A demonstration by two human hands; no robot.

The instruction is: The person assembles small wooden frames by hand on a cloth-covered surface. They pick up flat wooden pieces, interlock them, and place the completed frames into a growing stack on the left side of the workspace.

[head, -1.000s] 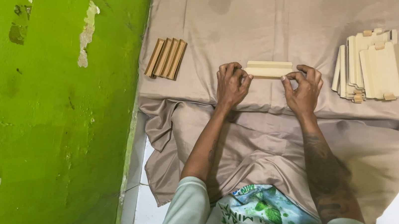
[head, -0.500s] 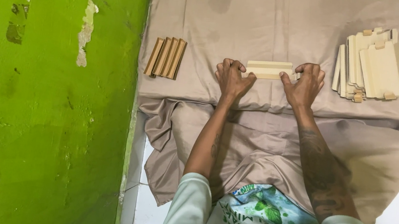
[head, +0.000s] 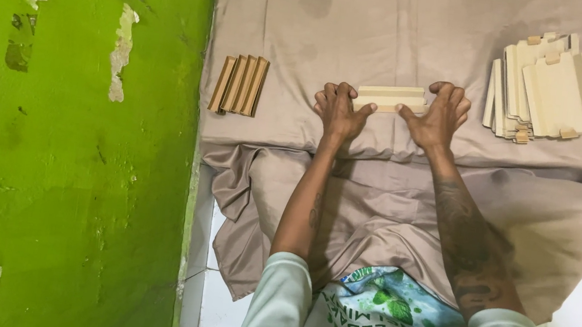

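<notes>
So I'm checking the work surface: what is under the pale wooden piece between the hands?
The pale wooden piece lies on the tan cloth, with the left hand and right hand at its ends. What the cloth rests on is covered.

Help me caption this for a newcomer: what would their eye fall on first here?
First the bright green wall with peeling patches, filling the left side. Then the left hand and right hand gripping the two ends of a pale folded card piece on the beige cloth. A stack of similar flat pieces lies right, brown folded ones left.
</notes>
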